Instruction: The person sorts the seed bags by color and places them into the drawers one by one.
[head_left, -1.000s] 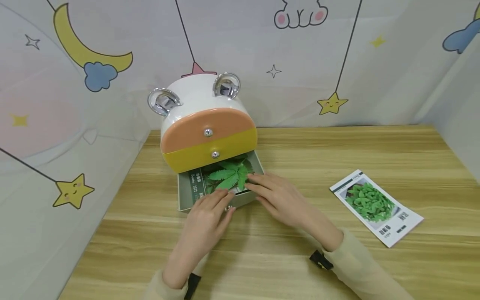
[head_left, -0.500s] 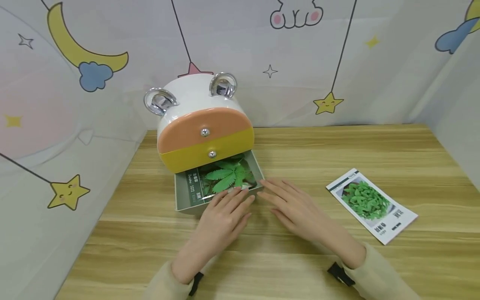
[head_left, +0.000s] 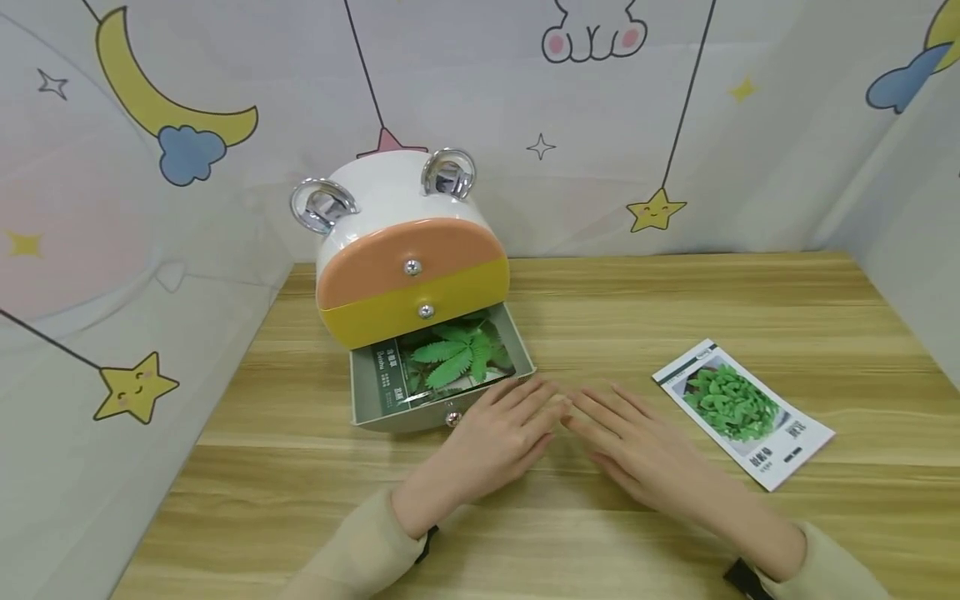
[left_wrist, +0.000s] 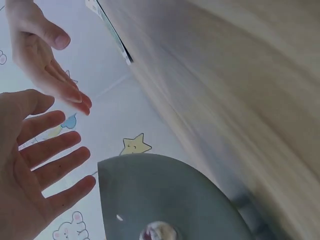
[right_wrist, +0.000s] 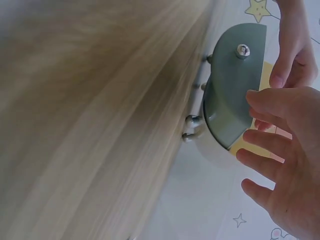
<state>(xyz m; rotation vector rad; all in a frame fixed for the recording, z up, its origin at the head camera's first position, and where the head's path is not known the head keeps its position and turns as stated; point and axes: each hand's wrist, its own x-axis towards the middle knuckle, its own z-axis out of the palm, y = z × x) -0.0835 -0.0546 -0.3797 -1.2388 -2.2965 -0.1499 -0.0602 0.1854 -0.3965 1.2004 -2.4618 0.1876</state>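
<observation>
A small white drawer chest (head_left: 390, 179) with silver ear shapes stands at the back left, its bottom green drawer (head_left: 367, 408) pulled out. Inside that drawer lies a packet (head_left: 453, 354) picturing a green fern-like leaf. My left hand (head_left: 495, 433) hovers at the drawer's front right corner, fingers extended and holding nothing. Close beside it is my right hand (head_left: 645, 446), its fingers spread loosely, also without anything in them. In the left wrist view the silver drawer knob (left_wrist: 159, 231) sits below my left fingers. The right wrist view shows the green drawer front (right_wrist: 235, 75) behind my right fingertips.
A second packet (head_left: 742, 412) with a green plant picture lies on the wooden table (head_left: 675, 308) to the right. The orange (head_left: 375, 262) and yellow (head_left: 375, 317) drawers above are closed. A printed cloth (head_left: 480, 83) hangs behind the table.
Both hands have moved right and back from the open drawer, where they were over the packet. The packet and drawer knob now show more fully.
</observation>
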